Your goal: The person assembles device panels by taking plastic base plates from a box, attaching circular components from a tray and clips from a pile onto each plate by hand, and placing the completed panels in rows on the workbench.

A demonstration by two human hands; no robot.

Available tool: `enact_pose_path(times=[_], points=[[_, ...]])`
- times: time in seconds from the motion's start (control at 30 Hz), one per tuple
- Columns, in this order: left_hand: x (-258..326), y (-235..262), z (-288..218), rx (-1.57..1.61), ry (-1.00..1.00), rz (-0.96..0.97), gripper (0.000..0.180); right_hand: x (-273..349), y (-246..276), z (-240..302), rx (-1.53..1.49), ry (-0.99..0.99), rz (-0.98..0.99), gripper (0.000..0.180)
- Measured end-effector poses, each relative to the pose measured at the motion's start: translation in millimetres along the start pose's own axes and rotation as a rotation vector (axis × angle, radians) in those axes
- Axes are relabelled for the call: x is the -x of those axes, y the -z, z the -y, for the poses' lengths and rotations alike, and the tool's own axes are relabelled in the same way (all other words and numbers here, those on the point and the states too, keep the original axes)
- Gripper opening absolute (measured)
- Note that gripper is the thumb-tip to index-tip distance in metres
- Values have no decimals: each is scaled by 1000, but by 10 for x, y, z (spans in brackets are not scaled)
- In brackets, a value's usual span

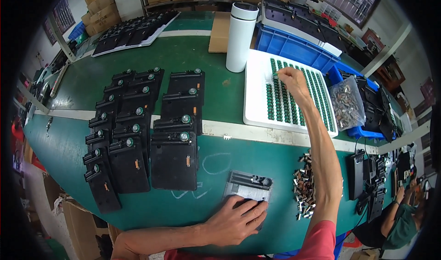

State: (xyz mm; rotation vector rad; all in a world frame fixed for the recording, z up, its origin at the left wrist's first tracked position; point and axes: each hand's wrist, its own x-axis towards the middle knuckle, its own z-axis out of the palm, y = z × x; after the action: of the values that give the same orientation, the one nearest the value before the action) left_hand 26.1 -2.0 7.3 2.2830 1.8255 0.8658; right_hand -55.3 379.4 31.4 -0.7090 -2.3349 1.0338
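Note:
My left hand lies over the lower half of a black plastic panel on the near bench, fingers bent onto it. The panel has a moulded channel and a round recess at its top, and part of its surface shines grey. My right hand is stretched out over a white foam tray, thumb and fingertips pinched on a small green part among the rows. Several rows of these green parts fill the tray. My fingers hide most of the pinched one.
Black panels with round pieces fitted lie overlapped at left. A white flask stands behind the tray, near a blue crate. Right of it is a bag of small metal parts. A pile of metal clips lies beside my right forearm. Another person sits at far right.

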Motion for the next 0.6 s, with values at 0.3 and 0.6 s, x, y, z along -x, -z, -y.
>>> enact_pose_path(times=[0.3,0.6], points=[[-31,2,-19,-95,1,-20,58,1639,339,925,-366,-190,331,16],[31,-91,-89,-236,28,-68,55,2590,352,754,-529,-419,217,19]])
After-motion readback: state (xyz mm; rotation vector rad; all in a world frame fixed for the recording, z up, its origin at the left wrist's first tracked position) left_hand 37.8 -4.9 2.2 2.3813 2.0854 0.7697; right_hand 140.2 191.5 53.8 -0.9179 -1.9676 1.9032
